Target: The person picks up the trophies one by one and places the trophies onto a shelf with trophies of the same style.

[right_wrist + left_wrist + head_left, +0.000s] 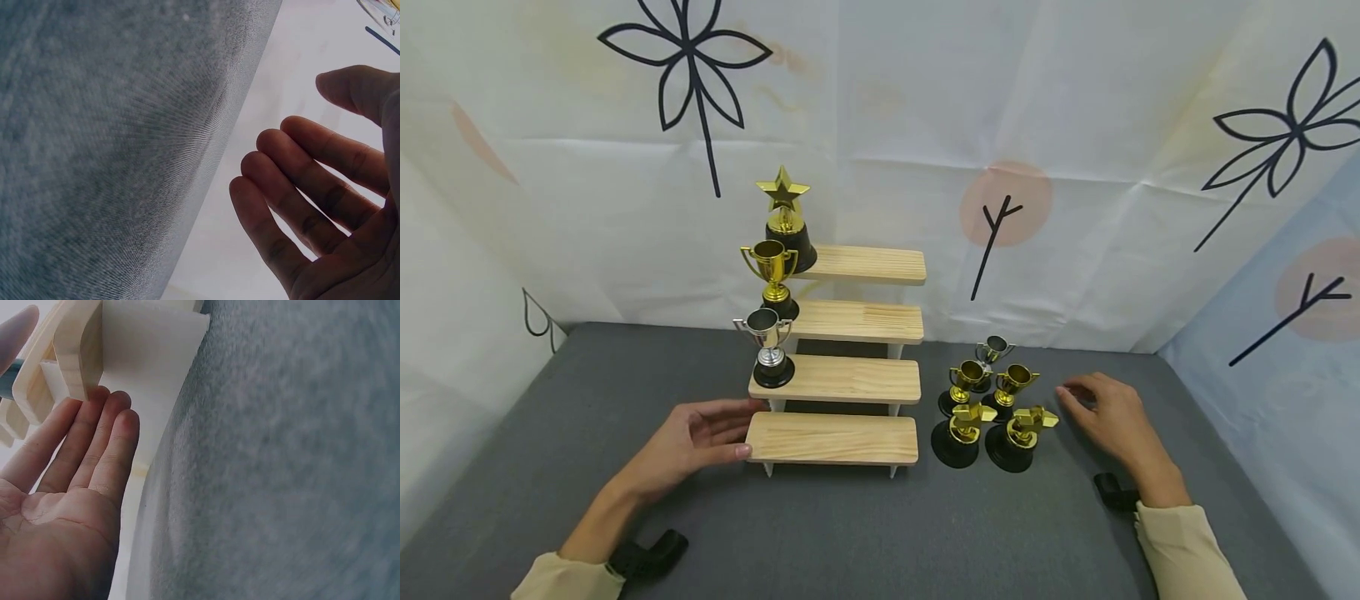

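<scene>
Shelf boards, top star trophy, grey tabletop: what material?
Shelf boards: likely pale wood, smooth satin look; grain lines visible.
Star trophy: glossy gold, bright highlights; metal or plated plastic, unclear.
Grey tabletop: matte, probably fabric; fuzzy texture in wrist view.

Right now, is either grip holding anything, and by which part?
Nothing looks firmly held: the left grip, fingers extended, only appears to touch the left end of the lowest wooden step, and the right grip is empty.

Plain beige left sleeve [568, 578] and matching right sleeve [1189, 554]; chunky black left wrist camera [653, 553] and black right wrist camera [1116, 493]
</scene>
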Demonstrator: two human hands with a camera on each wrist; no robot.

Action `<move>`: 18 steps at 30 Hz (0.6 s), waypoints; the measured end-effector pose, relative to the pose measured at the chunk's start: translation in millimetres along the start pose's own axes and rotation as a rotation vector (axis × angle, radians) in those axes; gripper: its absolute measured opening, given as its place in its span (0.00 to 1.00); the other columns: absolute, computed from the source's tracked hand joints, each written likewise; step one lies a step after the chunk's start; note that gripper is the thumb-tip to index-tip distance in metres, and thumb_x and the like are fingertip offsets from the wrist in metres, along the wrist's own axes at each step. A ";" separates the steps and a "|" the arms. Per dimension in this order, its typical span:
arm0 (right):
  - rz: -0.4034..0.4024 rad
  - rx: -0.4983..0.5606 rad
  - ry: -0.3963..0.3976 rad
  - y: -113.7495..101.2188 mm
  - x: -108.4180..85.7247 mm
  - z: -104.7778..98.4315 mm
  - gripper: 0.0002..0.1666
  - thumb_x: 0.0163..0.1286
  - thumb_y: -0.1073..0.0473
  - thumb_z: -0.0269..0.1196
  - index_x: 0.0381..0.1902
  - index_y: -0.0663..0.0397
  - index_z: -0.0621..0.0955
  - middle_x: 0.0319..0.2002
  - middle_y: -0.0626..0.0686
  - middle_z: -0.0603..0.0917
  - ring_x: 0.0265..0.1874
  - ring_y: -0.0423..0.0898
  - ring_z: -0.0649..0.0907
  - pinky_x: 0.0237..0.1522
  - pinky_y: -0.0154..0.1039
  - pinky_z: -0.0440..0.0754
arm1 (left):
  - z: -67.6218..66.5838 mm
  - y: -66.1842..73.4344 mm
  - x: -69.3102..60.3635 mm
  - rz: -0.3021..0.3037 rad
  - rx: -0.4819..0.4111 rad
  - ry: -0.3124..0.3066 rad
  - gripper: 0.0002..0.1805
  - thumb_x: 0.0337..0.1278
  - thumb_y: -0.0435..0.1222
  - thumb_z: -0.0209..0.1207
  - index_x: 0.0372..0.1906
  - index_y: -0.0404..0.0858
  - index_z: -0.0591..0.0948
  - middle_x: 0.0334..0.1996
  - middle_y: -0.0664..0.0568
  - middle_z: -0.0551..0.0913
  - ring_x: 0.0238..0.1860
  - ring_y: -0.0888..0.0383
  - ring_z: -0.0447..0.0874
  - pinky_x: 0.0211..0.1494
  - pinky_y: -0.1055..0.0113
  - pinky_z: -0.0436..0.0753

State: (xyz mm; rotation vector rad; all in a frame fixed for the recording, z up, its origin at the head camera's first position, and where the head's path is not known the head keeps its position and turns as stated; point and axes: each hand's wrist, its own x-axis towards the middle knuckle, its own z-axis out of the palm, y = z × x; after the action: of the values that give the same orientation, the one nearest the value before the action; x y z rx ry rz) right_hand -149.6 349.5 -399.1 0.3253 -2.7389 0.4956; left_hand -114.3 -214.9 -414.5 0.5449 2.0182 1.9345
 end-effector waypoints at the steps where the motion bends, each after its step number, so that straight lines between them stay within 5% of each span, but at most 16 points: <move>1: -0.001 0.002 0.001 0.1 0.0 0.1 0.10 0.70 0.61 0.68 0.43 0.64 0.87 0.36 0.59 0.85 0.35 0.60 0.86 0.37 0.62 0.85 | 0.3 -0.5 -0.3 0.001 -0.006 -0.001 0.33 0.63 0.24 0.64 0.69 0.18 0.65 0.68 0.24 0.68 0.61 0.60 0.80 0.61 0.65 0.83; 18: 0.017 0.017 -0.040 -2.9 1.1 -1.2 0.11 0.71 0.59 0.67 0.43 0.64 0.87 0.37 0.60 0.85 0.36 0.61 0.86 0.38 0.62 0.85 | 0.5 -13.8 -3.6 0.081 -0.093 -0.035 0.39 0.53 0.18 0.67 0.69 0.14 0.62 0.66 0.32 0.73 0.63 0.57 0.79 0.65 0.64 0.80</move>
State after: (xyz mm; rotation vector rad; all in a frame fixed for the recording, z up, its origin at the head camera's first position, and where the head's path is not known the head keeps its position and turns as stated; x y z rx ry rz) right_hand -149.4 347.1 -396.7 0.3194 -2.7796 0.5227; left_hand -111.8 -216.5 -428.5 0.6424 1.9018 2.0385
